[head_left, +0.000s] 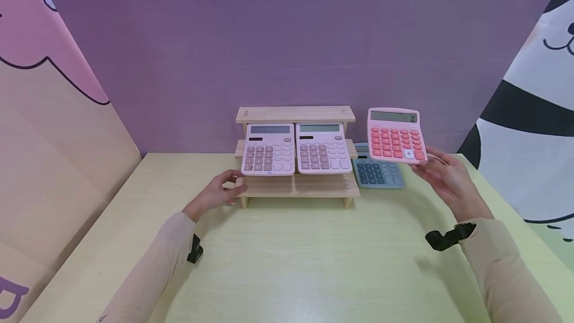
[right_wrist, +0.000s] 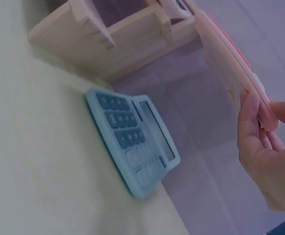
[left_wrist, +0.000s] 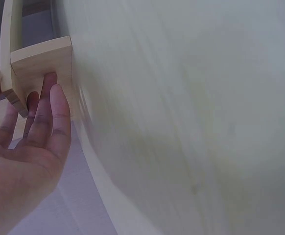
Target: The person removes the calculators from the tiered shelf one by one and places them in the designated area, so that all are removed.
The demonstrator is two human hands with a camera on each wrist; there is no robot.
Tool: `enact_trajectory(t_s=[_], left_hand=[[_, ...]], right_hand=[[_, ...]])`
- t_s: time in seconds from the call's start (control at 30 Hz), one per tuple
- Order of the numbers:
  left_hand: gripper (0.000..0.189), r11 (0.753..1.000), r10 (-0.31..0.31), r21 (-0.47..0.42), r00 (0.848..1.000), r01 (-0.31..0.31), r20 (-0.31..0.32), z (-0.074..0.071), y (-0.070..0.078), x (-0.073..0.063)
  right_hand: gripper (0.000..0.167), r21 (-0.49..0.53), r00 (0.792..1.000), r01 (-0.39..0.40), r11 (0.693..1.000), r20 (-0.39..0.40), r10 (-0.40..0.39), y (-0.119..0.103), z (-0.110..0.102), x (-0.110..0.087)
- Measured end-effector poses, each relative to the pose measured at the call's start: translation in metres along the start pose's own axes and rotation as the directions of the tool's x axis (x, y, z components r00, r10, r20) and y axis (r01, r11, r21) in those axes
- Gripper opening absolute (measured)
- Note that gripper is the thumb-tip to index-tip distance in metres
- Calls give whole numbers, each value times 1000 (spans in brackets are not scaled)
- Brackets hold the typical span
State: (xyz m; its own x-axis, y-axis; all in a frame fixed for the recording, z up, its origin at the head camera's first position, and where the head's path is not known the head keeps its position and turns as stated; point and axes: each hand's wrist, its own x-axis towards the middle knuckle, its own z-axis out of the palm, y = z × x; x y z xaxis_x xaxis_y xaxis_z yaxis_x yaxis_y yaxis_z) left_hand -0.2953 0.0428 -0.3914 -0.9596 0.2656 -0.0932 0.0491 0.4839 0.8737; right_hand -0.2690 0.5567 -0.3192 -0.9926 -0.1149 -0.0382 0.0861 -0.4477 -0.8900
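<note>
My right hand pinches a pink calculator by its lower right corner and holds it up in the air, its display reading 0. In the right wrist view the thumb lies on the key side, with fingers behind the pink casing. My left hand grips the left end of the lowest board of a tiered wooden rack, fingers underneath by the leg. Two pale pink calculators, a left one and a right one, lean side by side on that rack.
A blue calculator lies on the light wooden table at the rack's right, partly hidden behind the raised pink one. A purple backdrop stands behind the table. Printed cloth panels flank it, a panda on the right.
</note>
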Motion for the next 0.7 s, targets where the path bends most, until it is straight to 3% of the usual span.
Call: enact_trajectory(t_s=[0.27,0.47,0.7], left_hand=[[50,1000,-4,-4,1000,4,2,0,0,0],[51,1000,-9,-27,1000,9,8,0,2,0],[48,1000,-18,-25,1000,18,20,0,25,-16]], right_hand=[[63,72,1000,-12,997,24,11,9,-24,-2],[40,104,999,-23,994,28,20,13,-40,-4],[32,100,998,-10,995,61,4,17,-59,-7]])
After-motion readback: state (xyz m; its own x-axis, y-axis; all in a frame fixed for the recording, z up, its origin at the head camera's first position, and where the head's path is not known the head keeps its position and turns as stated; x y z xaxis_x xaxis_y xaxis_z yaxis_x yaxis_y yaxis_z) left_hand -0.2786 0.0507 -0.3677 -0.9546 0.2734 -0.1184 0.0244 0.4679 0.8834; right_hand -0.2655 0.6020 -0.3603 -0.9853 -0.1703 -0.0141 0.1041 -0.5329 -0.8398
